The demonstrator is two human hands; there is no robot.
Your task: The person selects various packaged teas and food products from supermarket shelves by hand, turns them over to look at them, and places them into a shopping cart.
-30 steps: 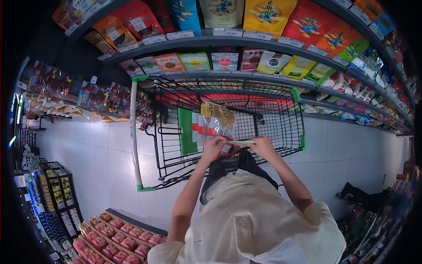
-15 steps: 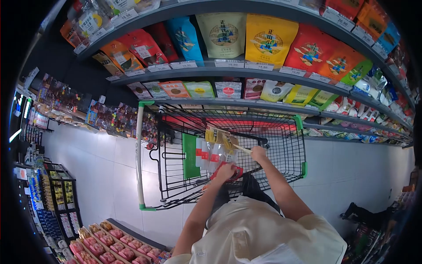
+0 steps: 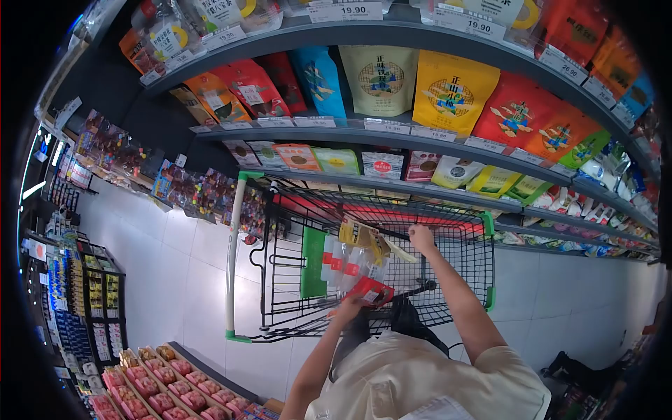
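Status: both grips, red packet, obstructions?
Left grip on red packet. Right grip over cart, hold unclear. Clear packaging beside red packet; nothing visibly blocking either grip.

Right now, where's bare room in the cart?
The cart shows bare mesh at its right end, between your right hand and the green corners. Crowded beside the green panel: clear packs, yellow packaging, red packet, left hand.

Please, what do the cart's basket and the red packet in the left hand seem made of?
Basket: probably dark-coated metal, judging by its thin, crossed wires. Red packet: perhaps plastic film or coated card, given its smooth-looking, bright face; finish unclear.
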